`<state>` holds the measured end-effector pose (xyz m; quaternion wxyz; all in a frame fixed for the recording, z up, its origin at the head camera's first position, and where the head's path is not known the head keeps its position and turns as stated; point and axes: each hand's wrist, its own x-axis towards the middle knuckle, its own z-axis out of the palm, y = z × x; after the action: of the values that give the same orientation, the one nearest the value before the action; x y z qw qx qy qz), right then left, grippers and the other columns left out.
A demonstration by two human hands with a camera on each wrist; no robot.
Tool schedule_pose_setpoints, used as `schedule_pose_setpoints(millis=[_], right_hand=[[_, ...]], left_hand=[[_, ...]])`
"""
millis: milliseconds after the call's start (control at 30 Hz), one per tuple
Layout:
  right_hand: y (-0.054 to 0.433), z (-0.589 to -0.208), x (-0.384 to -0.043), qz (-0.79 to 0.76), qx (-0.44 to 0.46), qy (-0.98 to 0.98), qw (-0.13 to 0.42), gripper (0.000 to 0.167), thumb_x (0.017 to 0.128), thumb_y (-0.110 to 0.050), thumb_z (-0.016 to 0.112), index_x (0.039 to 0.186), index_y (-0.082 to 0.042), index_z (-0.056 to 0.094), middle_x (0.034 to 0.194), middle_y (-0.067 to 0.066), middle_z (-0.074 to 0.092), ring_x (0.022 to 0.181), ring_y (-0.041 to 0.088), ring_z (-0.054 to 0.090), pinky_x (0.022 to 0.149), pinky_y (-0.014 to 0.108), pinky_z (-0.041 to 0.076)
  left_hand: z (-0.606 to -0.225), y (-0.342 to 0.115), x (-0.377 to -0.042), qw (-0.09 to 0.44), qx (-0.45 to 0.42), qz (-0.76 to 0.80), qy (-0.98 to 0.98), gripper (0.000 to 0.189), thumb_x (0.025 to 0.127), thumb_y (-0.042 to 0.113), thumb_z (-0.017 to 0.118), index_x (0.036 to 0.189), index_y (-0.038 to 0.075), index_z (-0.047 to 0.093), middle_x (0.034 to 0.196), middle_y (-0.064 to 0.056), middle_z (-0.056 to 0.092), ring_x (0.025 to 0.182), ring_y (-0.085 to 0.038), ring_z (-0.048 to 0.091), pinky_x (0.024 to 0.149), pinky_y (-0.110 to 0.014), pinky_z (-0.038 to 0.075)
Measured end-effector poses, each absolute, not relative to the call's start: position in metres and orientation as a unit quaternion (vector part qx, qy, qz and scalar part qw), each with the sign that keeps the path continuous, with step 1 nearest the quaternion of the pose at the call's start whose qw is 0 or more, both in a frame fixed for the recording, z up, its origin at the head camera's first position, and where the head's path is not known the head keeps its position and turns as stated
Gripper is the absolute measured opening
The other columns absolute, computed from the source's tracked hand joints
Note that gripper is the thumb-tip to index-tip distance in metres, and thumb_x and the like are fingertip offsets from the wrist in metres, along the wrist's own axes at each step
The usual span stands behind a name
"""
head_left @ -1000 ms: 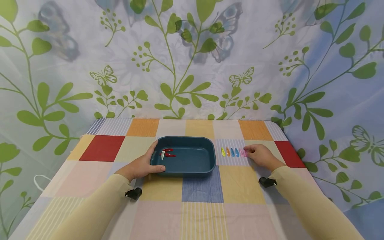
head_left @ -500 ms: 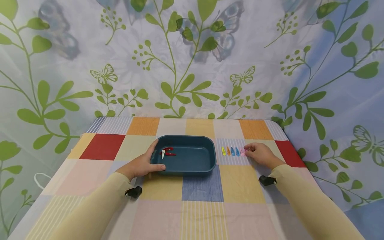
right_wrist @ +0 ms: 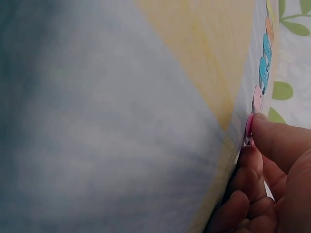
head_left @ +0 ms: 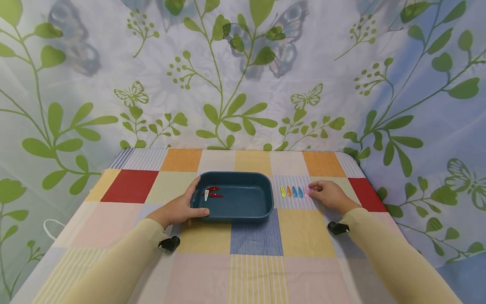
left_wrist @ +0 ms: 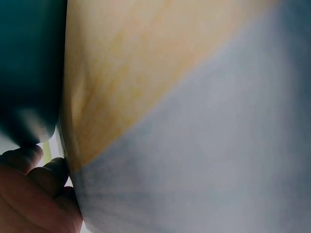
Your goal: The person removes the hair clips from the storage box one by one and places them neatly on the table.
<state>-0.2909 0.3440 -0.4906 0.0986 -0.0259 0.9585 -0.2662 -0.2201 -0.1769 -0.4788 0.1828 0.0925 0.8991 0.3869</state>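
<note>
My left hand grips the left end of a dark blue tray, its thumb over the near corner and the fingers along the side. Inside the tray lie red hair clips and a white clip. To the right of it, my right hand pinches a bright pink hair clip at the cloth, between thumb and finger. That clip ends a row with a pale pink clip, two blue clips, an orange clip and a yellow clip.
A patchwork cloth covers the table. Behind it hangs a curtain with leaves and butterflies. A white cord loops at the table's left edge.
Both hands stay in place, the right one still at the pink end of the clip row. The head view has shifted very slightly.
</note>
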Motion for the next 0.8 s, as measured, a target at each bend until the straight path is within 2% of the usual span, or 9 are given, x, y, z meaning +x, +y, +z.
schedule_pose_setpoints(millis=[400,533,667,800], right_hand=[[0.344,-0.491,-0.289,-0.272,-0.031,0.957,0.098,0.043,0.100,-0.025,0.072,0.136,-0.002,0.067,0.099,0.009,0.066,0.092,0.024,0.056,0.077,0.032,0.045],[0.346,-0.489,-0.288,-0.279,-0.035,0.954,0.101,0.045,0.100,-0.026,0.073,0.137,-0.002,0.066,0.105,0.012,0.069,0.094,0.024,0.058,0.079,0.031,0.046],[0.354,-0.485,-0.289,-0.299,-0.034,0.947,0.112,0.054,0.101,-0.029,0.072,0.145,-0.002,0.059,0.117,0.020,0.069,0.092,0.026,0.061,0.075,0.030,0.050],[0.355,-0.473,-0.294,-0.311,-0.034,0.946,0.083,0.053,0.103,-0.031,0.068,0.146,-0.003,0.058,0.123,0.023,0.068,0.097,0.031,0.064,0.078,0.035,0.056]], left_hand=[[-0.475,-0.177,-0.220,0.179,0.091,0.386,0.900,0.127,0.083,0.063,0.080,0.169,0.034,-0.008,0.176,-0.020,0.014,0.157,-0.048,0.025,0.121,-0.072,0.031],[-0.476,-0.178,-0.220,0.180,0.089,0.384,0.901,0.126,0.084,0.063,0.080,0.169,0.035,-0.009,0.176,-0.019,0.014,0.158,-0.047,0.024,0.121,-0.072,0.031],[-0.477,-0.177,-0.220,0.182,0.092,0.383,0.901,0.126,0.084,0.062,0.080,0.169,0.035,-0.010,0.176,-0.020,0.014,0.159,-0.046,0.023,0.121,-0.071,0.031],[-0.475,-0.176,-0.219,0.182,0.094,0.386,0.899,0.126,0.085,0.060,0.080,0.169,0.034,-0.010,0.175,-0.021,0.016,0.159,-0.046,0.023,0.121,-0.071,0.031]])
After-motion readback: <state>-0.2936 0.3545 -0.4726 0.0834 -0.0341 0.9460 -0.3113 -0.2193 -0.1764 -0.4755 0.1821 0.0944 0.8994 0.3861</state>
